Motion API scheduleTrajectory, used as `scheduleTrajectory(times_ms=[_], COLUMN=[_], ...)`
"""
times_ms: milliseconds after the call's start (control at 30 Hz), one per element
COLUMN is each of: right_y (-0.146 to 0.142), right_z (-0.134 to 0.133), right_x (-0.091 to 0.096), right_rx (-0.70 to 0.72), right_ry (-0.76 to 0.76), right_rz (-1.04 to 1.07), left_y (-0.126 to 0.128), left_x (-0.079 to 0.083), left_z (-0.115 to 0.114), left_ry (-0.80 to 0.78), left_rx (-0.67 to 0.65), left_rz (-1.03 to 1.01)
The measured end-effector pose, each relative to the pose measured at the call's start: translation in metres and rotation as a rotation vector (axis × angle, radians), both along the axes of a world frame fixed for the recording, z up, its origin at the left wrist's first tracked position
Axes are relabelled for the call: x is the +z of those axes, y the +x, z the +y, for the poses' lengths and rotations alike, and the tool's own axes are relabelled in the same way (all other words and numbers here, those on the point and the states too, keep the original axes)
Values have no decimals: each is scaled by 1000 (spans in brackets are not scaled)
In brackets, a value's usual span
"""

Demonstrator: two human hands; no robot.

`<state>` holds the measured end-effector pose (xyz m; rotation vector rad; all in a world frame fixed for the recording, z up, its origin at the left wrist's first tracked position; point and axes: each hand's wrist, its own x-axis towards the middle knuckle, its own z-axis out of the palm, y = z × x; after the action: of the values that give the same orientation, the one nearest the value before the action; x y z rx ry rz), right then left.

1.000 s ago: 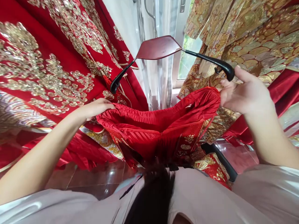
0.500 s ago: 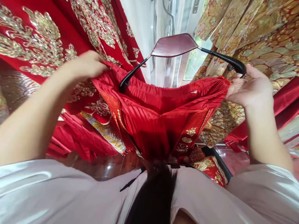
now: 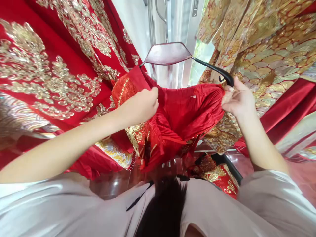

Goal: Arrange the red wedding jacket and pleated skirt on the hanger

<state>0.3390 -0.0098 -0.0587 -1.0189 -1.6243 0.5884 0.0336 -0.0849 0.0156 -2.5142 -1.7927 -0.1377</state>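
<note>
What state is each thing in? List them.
Red satiny gold-trimmed garment: gathered, creased.
Black hanger with glossy plate: right end bare, left end hidden by garment.
Left hand: closed on that garment.
Right hand: gripping garment edge at hanger tip.
Gold scale-patterned fabric: hanging.
Red gold-ornamented fabric: hanging.

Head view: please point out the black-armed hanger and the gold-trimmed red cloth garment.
Black-armed hanger (image 3: 168, 53): head view, flat central plate.
Gold-trimmed red cloth garment (image 3: 179, 112): head view, middle of the cloth.
</note>
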Motion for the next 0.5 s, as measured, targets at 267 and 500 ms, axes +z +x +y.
scheduleTrajectory(times_ms=[267,500], right_y=[0,19], right_z=[-11,-21], right_x=[8,11], right_rx=[80,-15], right_ry=[-270,-371], right_rz=[97,62], left_y=[72,94], left_x=[42,38], left_z=[45,100], left_ry=[575,483], left_rx=[-283,-345], left_rz=[60,111])
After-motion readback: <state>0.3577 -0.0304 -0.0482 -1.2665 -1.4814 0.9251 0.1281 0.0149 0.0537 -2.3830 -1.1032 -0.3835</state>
